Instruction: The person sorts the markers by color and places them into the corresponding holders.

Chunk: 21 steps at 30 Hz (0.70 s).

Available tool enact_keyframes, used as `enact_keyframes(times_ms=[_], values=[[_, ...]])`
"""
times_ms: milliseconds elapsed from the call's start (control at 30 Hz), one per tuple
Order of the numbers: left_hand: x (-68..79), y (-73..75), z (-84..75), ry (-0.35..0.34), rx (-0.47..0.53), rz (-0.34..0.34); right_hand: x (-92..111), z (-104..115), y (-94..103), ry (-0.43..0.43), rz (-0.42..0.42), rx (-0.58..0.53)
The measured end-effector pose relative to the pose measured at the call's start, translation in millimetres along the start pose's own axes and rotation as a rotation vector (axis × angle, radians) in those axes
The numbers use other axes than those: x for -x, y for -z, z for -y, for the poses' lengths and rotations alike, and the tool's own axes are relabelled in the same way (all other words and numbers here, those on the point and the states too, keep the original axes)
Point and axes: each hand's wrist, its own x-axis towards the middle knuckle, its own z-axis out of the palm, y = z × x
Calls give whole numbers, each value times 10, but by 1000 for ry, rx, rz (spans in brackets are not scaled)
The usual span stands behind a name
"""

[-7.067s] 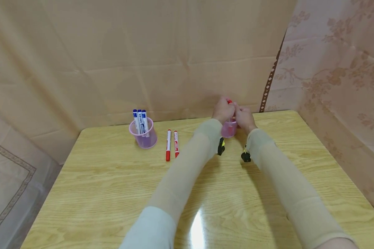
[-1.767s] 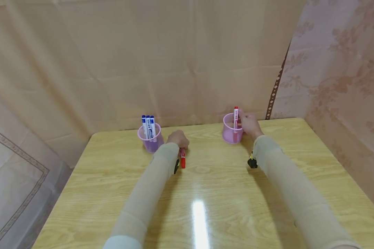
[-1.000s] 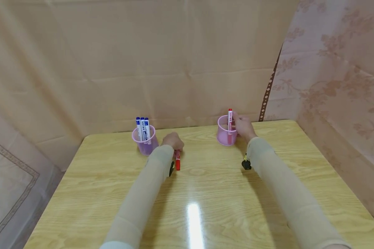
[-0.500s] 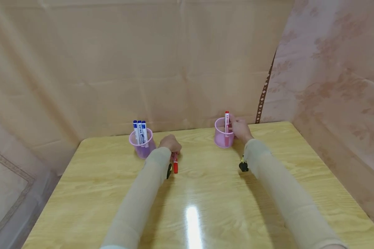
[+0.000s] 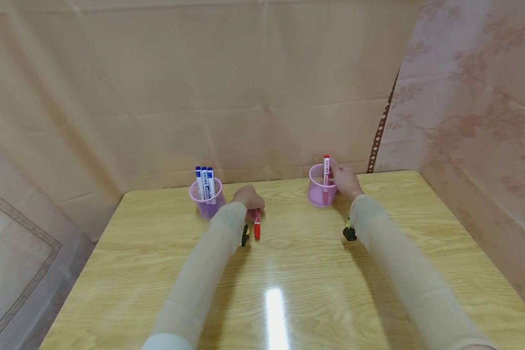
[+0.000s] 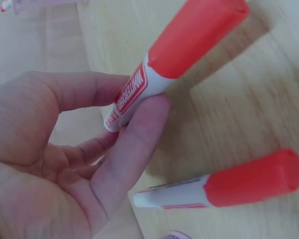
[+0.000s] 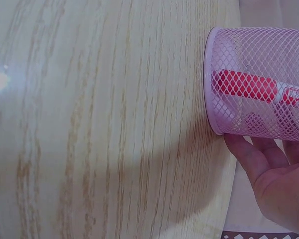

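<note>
My left hand (image 5: 248,197) pinches a red whiteboard marker (image 6: 132,94) between thumb and fingers, its red cap tilted up off the table in the left wrist view. A second red marker (image 6: 254,181) lies beside it; in the head view the left hand and sleeve hide this one. At the back right, my right hand (image 5: 346,182) holds the right side of a pink mesh pen cup (image 5: 316,194), fingers against the mesh. One red-ended marker (image 5: 326,167) stands in that cup, its red cap (image 7: 246,84) down near the base.
A second pink mesh cup (image 5: 207,209) with several blue-capped white markers (image 5: 205,183) stands just left of my left hand. The wooden table (image 5: 310,272) ends at a beige cloth backdrop (image 5: 166,87); a floral cloth (image 5: 477,116) hangs along the right.
Seven seconds ago both hands were together at the right cup with a red marker. Since then the left hand has moved left and taken a marker; the right has stayed at the cup.
</note>
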Motion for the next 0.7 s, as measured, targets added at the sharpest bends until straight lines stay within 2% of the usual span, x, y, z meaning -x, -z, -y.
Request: enact_keyframes(times_ms=[300, 467, 533, 700], values=[[-14, -43, -97, -127, -125, -14, -18, -26, -11, -29, 22, -60], [-24, -48, -137, -179, -119, 27, -10, -25, -5, -16, 17, -74], [-15, -35, -146, -177, -32, 78, -13, -27, -5, -8, 14, -72], [18, 13, -170, -157, 242, 254, -30, -31, -14, -2, 7, -55]])
